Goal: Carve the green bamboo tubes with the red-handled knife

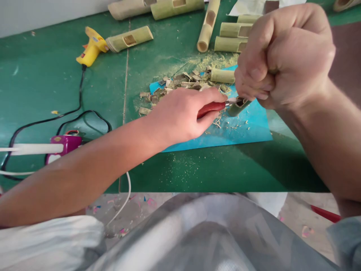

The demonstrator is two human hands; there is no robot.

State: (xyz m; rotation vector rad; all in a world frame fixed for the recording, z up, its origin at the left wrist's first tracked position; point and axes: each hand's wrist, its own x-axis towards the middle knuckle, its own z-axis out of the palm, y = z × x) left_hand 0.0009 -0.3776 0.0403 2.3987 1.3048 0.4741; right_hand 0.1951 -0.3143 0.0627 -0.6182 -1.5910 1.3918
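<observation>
My left hand (pixel 183 113) is closed around the red handle of a carving tool (pixel 210 108). The tool's metal end reaches a short dark green bamboo piece (pixel 238 108), partly hidden beneath my right hand. My right hand (pixel 287 56) is curled into a fist above and beside that bamboo, closer to the camera; whatever its fingers hold is hidden. Under the work lies a blue sheet (pixel 248 128) scattered with shavings. A pale bamboo piece (pixel 222 75) lies just behind the tool, and a pile of bark-like bamboo chips (pixel 186 81) spreads behind my left hand.
On the green table (pixel 50 86) lies a yellow glue gun (pixel 91 49) against a notched bamboo tube (pixel 131 39). Its black cord runs towards a purple power block (pixel 66 143). Several bamboo tubes (pixel 177 8) line the back. Dust covers the table's front edge.
</observation>
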